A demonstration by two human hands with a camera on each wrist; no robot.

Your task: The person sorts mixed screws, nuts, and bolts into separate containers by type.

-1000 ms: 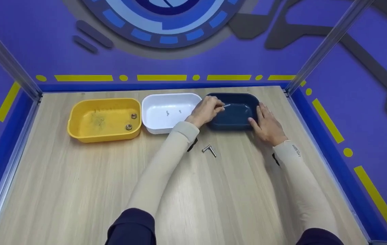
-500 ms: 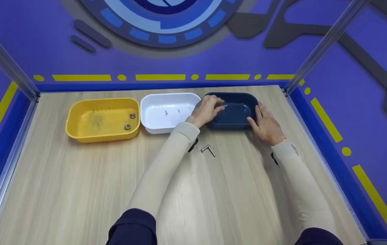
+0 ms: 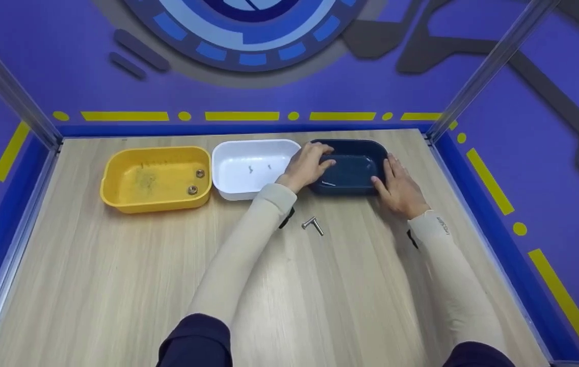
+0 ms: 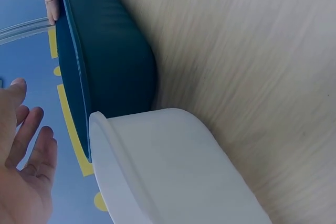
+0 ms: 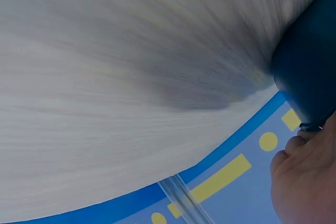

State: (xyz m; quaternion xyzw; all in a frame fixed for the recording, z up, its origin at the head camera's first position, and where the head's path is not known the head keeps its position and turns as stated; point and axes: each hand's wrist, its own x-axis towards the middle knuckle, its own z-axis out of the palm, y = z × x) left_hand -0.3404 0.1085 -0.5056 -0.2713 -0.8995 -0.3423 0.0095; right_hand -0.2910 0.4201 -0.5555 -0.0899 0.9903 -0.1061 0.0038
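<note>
My left hand (image 3: 308, 165) is held over the left end of the dark blue bin (image 3: 348, 176), its thumb and fingers apart. In the left wrist view the same hand (image 4: 29, 156) shows relaxed fingers with nothing between them. A thin light streak (image 3: 327, 183) lies on the bin floor. My right hand (image 3: 400, 191) rests at the bin's right end, fingers fairly straight along the side and thumb near the front corner. The right wrist view shows this hand (image 5: 304, 182) at the bin's rim. Two metal bolts (image 3: 315, 224) lie on the table before the bin.
A white bin (image 3: 228, 191) with small metal pieces inside stands left of the dark blue one. Further left, a yellow bin (image 3: 157, 206) holds two nuts (image 3: 192, 190). Purple panels (image 3: 248, 97) border the wooden table (image 3: 167, 265) at the back and sides.
My left fingers pinched a thin silver screw over the dark blue bin; they have parted and let it go. My right hand stays at the bin's right end.
</note>
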